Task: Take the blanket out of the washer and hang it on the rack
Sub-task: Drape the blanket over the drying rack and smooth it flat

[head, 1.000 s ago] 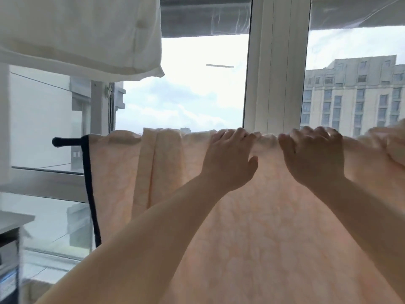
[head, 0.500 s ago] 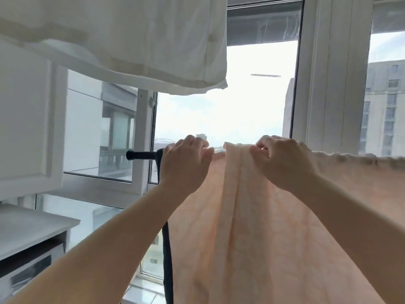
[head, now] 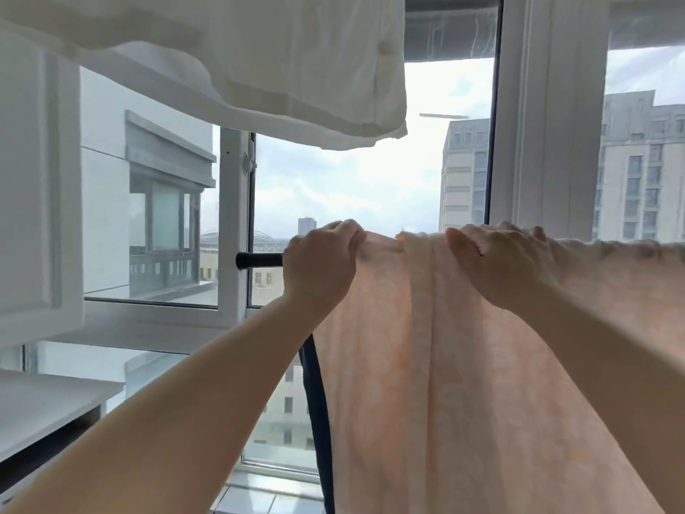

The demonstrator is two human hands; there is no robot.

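Blanket (head: 463,365) is draped over the rack bar (head: 258,260); left hand (head: 318,265) and right hand (head: 508,265) both pinch its top edge. Best to slide that bunched fold leftward, evenly.

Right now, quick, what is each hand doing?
Left hand: fingers curled round the top edge of the peach blanket, near the rod's black end.
Right hand: fingers hooked over the blanket's top edge, holding it.
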